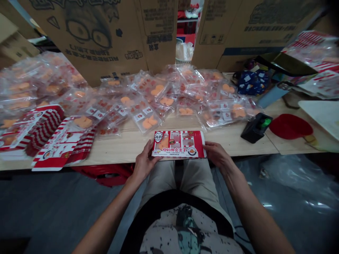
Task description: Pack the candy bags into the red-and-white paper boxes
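A red and white printed box with clear windows lies level at the table's front edge, its printed face up. Orange and reddish pieces show through the windows. My left hand grips the box's left end, thumb along the front edge. At the right end, my right hand holds the same box, with its fingers partly hidden. Beyond the box lie clear plastic packs with orange shaped pieces inside. To the left, flattened red and white striped cartons overlap in a stack.
Large cardboard boxes stand along the back. On the right are a black tape dispenser, a red round dish, a light blue cylinder and a dark blue patterned pouch. A red stool sits below the table.
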Tool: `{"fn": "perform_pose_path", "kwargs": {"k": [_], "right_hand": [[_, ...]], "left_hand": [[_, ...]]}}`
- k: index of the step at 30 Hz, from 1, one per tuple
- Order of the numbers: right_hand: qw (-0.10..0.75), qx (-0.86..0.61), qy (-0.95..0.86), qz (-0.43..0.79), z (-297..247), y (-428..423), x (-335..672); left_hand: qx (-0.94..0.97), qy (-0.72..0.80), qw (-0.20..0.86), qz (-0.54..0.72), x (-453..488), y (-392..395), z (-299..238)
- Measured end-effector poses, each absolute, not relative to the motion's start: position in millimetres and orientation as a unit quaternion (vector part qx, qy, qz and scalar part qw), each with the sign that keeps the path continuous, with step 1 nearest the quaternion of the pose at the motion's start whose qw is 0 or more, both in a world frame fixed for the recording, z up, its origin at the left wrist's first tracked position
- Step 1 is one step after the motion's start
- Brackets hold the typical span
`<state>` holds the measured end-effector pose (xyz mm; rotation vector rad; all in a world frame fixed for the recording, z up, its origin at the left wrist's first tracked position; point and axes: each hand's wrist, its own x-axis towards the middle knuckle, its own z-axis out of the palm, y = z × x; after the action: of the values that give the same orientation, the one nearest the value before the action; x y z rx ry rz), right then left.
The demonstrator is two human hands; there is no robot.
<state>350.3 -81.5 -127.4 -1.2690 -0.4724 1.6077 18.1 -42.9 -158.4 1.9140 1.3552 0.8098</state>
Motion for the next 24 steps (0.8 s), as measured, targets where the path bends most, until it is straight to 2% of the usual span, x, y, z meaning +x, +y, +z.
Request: {"fn": "perform_pose_path", "kwargs": {"k": [4, 7, 11, 15, 24], "right_hand": [[0.471, -0.516, -0.183, 0.691, -131, -79, 354], [0.475, -0.522, -0.176, 0.686, -127, -76, 365], [0.464, -0.494, -0.185, 0.712, -120, -69, 371], [0.463, -0.469, -0.188, 0.728, -119, -68, 361], [0.447, -0.441, -0.189, 0.755, -131, -75, 338]], "left_hand": [[0.734, 0.507, 0.342, 0.296, 15, -45, -153], [0.777, 0.478, 0.312, 0.266, 12, -35, -140], [0.861, 0.409, 0.248, 0.172, 15, 2, -120], [0.886, 0.367, 0.272, 0.074, 25, 38, -108], [0.888, 0.351, 0.278, 0.101, 26, 40, -111]]}}
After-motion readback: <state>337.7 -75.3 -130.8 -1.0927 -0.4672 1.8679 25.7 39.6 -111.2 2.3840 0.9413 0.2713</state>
